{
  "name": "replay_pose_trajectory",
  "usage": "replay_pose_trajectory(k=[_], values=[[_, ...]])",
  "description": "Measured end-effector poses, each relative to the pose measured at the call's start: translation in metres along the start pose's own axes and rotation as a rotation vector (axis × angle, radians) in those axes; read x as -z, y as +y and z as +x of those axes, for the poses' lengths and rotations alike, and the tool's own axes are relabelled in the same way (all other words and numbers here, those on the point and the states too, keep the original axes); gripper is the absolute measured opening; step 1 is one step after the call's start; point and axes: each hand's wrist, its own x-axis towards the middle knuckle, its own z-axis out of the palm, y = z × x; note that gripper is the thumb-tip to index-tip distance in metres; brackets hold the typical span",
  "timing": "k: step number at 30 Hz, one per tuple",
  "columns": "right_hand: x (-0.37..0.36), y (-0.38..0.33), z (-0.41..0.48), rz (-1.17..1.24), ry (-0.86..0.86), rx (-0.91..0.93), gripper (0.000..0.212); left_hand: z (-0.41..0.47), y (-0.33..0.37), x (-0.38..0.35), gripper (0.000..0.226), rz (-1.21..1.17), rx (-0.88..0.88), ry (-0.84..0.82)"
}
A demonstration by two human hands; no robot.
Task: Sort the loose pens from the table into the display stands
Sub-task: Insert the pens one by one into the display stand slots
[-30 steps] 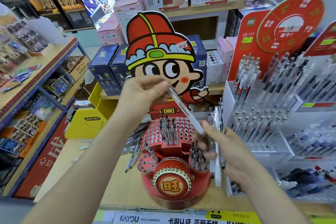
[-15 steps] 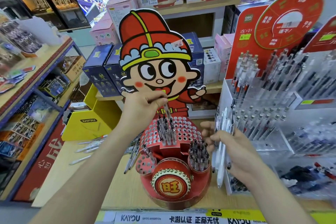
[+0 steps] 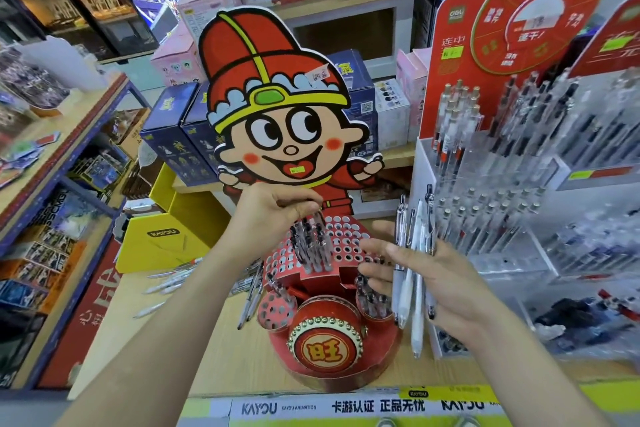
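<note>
A red cartoon-boy display stand (image 3: 346,250) with many round holes stands on the wooden table (image 3: 221,357). My left hand (image 3: 273,215) is above its upper tier and pinches the top of a clear pen (image 3: 320,239) that stands in a hole among several others. My right hand (image 3: 426,281), palm up to the right of the stand, holds a bundle of several white and clear pens (image 3: 414,274). Loose pens (image 3: 166,284) lie on the table to the left of the stand.
A clear acrylic pen rack (image 3: 502,204) with red header cards fills the right side. A yellow box (image 3: 166,239) sits behind the loose pens. Blue and pink boxes (image 3: 180,132) line the shelf behind. A shelving unit (image 3: 52,184) runs along the left.
My left hand took a clear pen from my right hand, carried it down and set it upright in the stand's upper tier. My right hand opened out, still holding the bundle.
</note>
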Motion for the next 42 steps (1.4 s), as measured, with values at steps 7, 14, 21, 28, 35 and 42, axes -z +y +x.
replay_pose_trajectory(k=[7, 14, 21, 28, 35, 42], values=[[0.005, 0.001, -0.002, -0.003, -0.029, 0.007, 0.035, 0.006, -0.001, 0.004, 0.012, 0.202, -0.033, 0.033], [0.010, 0.003, -0.005, -0.034, 0.011, 0.010, 0.030, 0.007, 0.001, 0.004, 0.012, 0.185, -0.030, -0.008], [0.006, 0.001, -0.007, -0.059, 0.021, 0.012, 0.035, 0.003, -0.006, -0.001, 0.013, 0.236, -0.029, -0.090], [0.005, 0.001, -0.006, -0.034, 0.041, -0.004, 0.036, 0.012, -0.001, 0.000, 0.017, 0.278, 0.095, -0.294], [0.000, 0.005, -0.004, -0.001, 0.017, -0.038, 0.034, 0.016, -0.009, -0.010, 0.011, -0.177, 0.452, -0.267], [-0.007, 0.007, -0.005, 0.030, 0.047, -0.019, 0.041, 0.005, -0.007, -0.014, 0.016, -0.134, 0.323, -0.137]])
